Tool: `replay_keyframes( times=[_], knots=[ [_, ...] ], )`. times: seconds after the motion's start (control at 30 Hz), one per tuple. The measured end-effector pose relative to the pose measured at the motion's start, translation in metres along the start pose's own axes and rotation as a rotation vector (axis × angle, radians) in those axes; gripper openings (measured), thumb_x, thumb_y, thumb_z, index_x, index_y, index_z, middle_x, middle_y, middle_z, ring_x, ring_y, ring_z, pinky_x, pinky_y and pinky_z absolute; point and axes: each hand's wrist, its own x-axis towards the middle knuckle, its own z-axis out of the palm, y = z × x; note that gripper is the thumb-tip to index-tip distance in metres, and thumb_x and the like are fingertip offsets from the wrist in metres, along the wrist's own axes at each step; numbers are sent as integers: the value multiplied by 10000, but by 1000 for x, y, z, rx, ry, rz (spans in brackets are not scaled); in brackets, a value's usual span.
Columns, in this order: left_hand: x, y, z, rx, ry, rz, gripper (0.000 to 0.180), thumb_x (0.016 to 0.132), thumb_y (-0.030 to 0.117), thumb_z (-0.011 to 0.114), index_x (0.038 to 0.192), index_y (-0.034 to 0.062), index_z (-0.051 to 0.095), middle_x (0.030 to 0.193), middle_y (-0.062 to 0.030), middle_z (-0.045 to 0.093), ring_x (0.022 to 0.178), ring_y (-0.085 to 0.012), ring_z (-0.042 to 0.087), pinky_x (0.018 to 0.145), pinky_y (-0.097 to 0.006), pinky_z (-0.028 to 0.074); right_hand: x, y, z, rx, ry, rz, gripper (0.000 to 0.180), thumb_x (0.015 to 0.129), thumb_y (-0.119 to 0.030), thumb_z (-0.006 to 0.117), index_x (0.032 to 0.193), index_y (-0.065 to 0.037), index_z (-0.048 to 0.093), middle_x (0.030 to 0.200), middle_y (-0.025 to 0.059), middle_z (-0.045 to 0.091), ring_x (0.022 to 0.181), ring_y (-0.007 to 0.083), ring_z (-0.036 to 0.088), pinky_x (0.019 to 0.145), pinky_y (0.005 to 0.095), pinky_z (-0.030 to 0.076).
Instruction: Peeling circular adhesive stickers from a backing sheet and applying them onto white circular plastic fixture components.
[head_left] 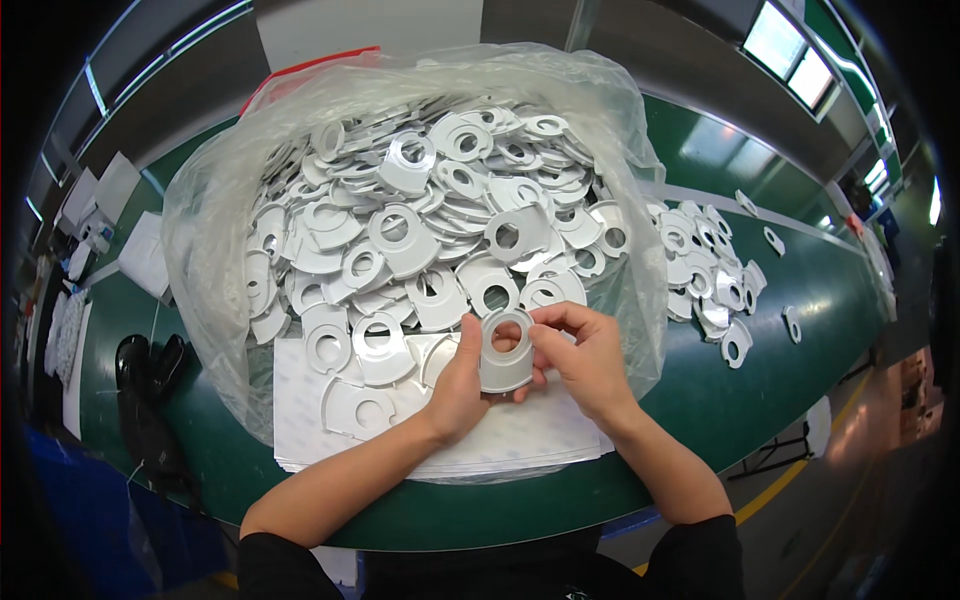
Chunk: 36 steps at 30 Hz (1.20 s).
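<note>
A white ring-shaped plate [507, 350] sits pinched between both hands near the green table's [760, 380] front edge; the left hand [462, 385] and right hand [580, 355] are both closed on it. Behind, a clear bag [200, 260] holds a heap of similar plates [420, 210]; more lie loose [705, 270] toward the right edge.

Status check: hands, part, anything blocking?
Left hand and right hand both pinch one white ring-shaped part. Held over white sheets beside open bag. Nothing blocking.

A black object [145, 365] lies on the green table [740, 390] beside white sheets [145, 255].
</note>
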Motion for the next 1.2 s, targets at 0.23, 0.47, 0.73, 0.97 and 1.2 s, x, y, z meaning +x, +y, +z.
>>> replay_keyframes(
  times=[0.23,0.47,0.73,0.97,1.2],
  knots=[
    [-2,-5,-5,140,-129,14,818,853,707,42,1161,69,452,913,-57,555,715,-125,513,628,-229,419,0,-2,0,-58,2,-8,149,842,-74,607,768,45,556,656,59,560,453,100,519,381,253,436],
    [-6,0,4,149,-84,-35,805,844,720,43,1126,87,453,910,-53,545,725,-121,520,605,-233,409,-3,-1,1,-808,196,-401,326,700,-205,759,648,-35,486,630,44,528,533,146,514,459,300,403],
    [-3,7,5,15,-40,-68,788,852,713,45,1054,79,467,827,-84,569,721,-173,566,552,-253,407,-6,-13,-15,-874,-8,-491,261,684,-164,762,705,-24,542,683,59,547,672,159,538,550,281,422],
    [2,6,-5,-113,-66,-126,767,859,709,69,1010,73,470,806,-91,579,693,-198,585,513,-261,393,-8,-8,-8,-678,3,-242,142,809,-123,625,808,9,575,720,101,610,652,198,598,573,317,457],
    [-2,30,3,38,-78,122,691,931,582,269,1361,42,300,1325,-149,420,1221,-233,419,978,-369,379,14,-18,-44,-343,228,-269,130,875,-158,582,841,-33,596,704,9,558,595,63,514,468,246,419]
  ],
)
